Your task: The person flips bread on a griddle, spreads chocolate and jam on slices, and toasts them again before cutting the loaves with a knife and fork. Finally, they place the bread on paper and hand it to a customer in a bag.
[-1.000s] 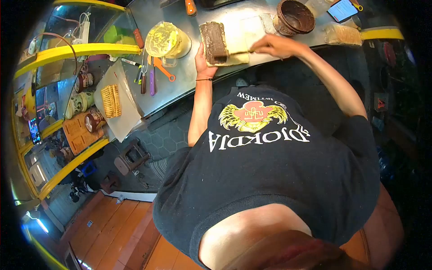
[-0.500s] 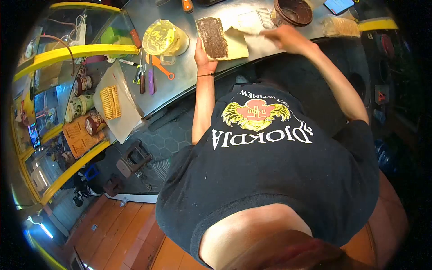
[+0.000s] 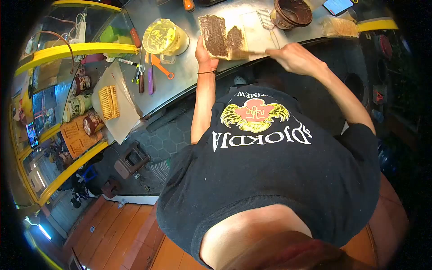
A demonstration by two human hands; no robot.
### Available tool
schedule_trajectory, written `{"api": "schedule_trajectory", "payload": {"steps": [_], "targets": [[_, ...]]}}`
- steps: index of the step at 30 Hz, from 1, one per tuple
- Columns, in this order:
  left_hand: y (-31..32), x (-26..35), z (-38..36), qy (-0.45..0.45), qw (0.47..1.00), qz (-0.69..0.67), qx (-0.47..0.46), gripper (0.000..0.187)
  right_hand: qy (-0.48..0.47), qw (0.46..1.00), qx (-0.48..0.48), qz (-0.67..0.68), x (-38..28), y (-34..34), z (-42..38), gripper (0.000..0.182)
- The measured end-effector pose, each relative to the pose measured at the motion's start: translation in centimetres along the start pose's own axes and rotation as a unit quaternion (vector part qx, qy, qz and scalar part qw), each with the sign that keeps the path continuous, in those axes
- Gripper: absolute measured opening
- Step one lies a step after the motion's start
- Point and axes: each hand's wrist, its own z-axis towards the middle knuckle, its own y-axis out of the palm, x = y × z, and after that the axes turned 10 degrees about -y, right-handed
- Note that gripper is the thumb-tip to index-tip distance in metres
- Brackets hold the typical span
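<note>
My left hand is closed around the left side of an opened slab of bread, holding it over the metal counter. Dark chocolate spread coats the left half, and a smaller dark patch lies on the right half. In my right hand is a spreading knife, its blade reaching left to the bread's near edge. Beyond that hand stands an open tub of chocolate spread, smeared dark inside. A tub of pale yellow spread is left of the bread.
A grater lies beside the chocolate tub. Wrapped bread and a phone are at the far right. Left of the yellow tub are an orange-handled tool, a purple-handled knife and toasted bread on paper.
The right hand and knife have moved down toward me, from the bread's upper right to its near edge. A chocolate patch now covers part of the right half, which was plain.
</note>
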Motion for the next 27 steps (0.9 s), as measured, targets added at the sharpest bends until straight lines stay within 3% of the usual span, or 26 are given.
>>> {"api": "schedule_trajectory", "payload": {"steps": [2, 3, 5, 7, 9, 11, 13, 14, 15, 16, 17, 19, 21, 22, 23, 24, 25, 26, 27], "targets": [[0.3, 0.2, 0.2, -0.003, 1.000, -0.015, 0.009, 0.045, 0.118, 0.979, 0.154, -0.057, -1.0, -0.1, 0.4, 0.026], [0.3, 0.1, 0.0, -0.008, 0.999, -0.029, 0.019, 0.043, 0.126, 0.984, 0.110, -0.069, -0.9, 2.2, 0.9, 0.028], [0.1, -0.3, 0.0, -0.011, 0.999, -0.030, 0.016, 0.043, 0.053, 0.994, 0.042, -0.084, -3.6, 4.8, 0.7, 0.029], [0.1, 0.0, 0.3, -0.007, 1.000, -0.026, 0.010, 0.042, 0.068, 0.995, 0.079, 0.008, -5.0, 3.5, -1.1, 0.031], [0.6, 0.2, -0.5, -0.006, 1.000, -0.019, -0.014, 0.042, 0.105, 0.960, 0.221, 0.133, -4.1, -0.3, -3.4, 0.025], [2.6, 0.8, -1.6, 0.047, 0.994, 0.074, -0.063, 0.043, 0.268, 0.876, 0.381, 0.123, -2.6, -2.9, -5.3, 0.021], [3.5, 1.2, -2.2, 0.044, 0.990, 0.099, -0.094, 0.045, 0.361, 0.846, 0.392, -0.013, 1.0, -4.6, -7.6, 0.027], [4.1, 1.2, -2.4, 0.074, 0.968, 0.228, -0.073, 0.047, 0.363, 0.844, 0.394, -0.015, 4.3, -4.4, -8.2, 0.027], [4.8, 1.1, -2.6, 0.102, 0.928, 0.353, -0.052, 0.049, 0.373, 0.847, 0.369, 0.079, 8.2, -4.1, -8.6, 0.031], [6.4, 1.2, -3.4, 0.090, 0.915, 0.391, -0.044, 0.051, 0.381, 0.843, 0.339, 0.174, 9.9, -3.7, -9.0, 0.036], [6.6, 1.1, -3.4, 0.140, 0.863, 0.484, -0.034, 0.056, 0.383, 0.841, 0.340, 0.172, 9.7, -3.6, -8.9, 0.036], [7.2, 0.2, -3.1, 0.164, 0.856, 0.488, 0.033, 0.060, 0.378, 0.833, 0.378, -0.141, 9.9, -4.4, -7.2, 0.043], [5.0, -1.5, -0.7, 0.149, 0.835, 0.525, 0.070, 0.062, 0.379, 0.781, 0.492, -0.058, 5.3, -6.0, -4.4, 0.034], [4.4, -2.1, 0.0, 0.125, 0.810, 0.562, 0.109, 0.063, 0.303, 0.764, 0.564, 0.074, 4.1, -4.7, -2.6, 0.024], [4.6, -2.3, -0.7, 0.177, 0.744, 0.640, 0.074, 0.065, 0.206, 0.769, 0.573, 0.195, 4.9, -1.8, -0.6, 0.018], [4.3, -2.4, -0.6, 0.191, 0.750, 0.629, 0.073, 0.064, 0.187, 0.756, 0.511, 0.365, 5.6, 2.0, 1.4, 0.018], [3.3, -2.7, 0.2, 0.208, 0.756, 0.618, 0.067, 0.064, 0.237, 0.714, 0.396, 0.527, 5.9, 5.2, 3.7, 0.020], [1.5, -2.8, 1.4, 0.201, 0.763, 0.612, 0.055, 0.061, 0.217, 0.707, 0.370, 0.562, 5.4, 7.7, 5.7, 0.026], [0.2, -2.4, 2.5, 0.193, 0.770, 0.606, 0.043, 0.059, 0.298, 0.687, 0.307, 0.588, 6.4, 11.0, 7.8, 0.035]]}}
